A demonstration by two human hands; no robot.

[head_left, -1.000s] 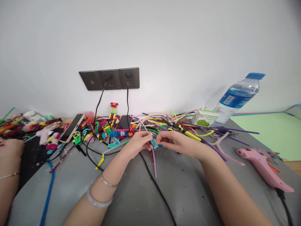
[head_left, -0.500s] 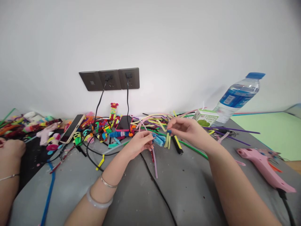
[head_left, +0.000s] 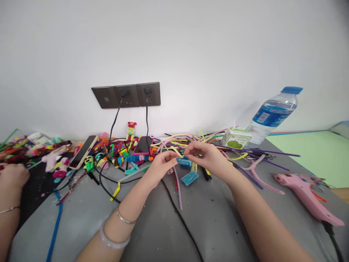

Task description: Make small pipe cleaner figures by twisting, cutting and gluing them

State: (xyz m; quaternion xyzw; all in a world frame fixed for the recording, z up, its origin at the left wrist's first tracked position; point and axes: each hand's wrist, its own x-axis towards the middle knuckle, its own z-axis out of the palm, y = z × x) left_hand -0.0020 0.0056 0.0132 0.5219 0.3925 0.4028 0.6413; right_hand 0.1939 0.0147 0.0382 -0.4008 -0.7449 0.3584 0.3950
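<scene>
My left hand and my right hand are close together over the middle of the table, fingertips pinched. A short pale yellow pipe cleaner shows between their fingertips, bent at an angle; the fingers partly hide it. Just below lie a blue bundle of short pipe cleaner pieces and a second blue bundle. Yellow strips lie beside them, under my right hand. A lilac pipe cleaner extends toward me below my left hand.
Loose pipe cleaners and small fuzzy figures crowd the wall side. A juice box and a tilted water bottle stand at right, near a pink glue gun. Black cords cross the table. Another person's hand is at far left.
The blue bundle by my left fingers now lies on the table as separate pieces. My right hand has let go of the yellow strips and moved left to meet my left hand.
</scene>
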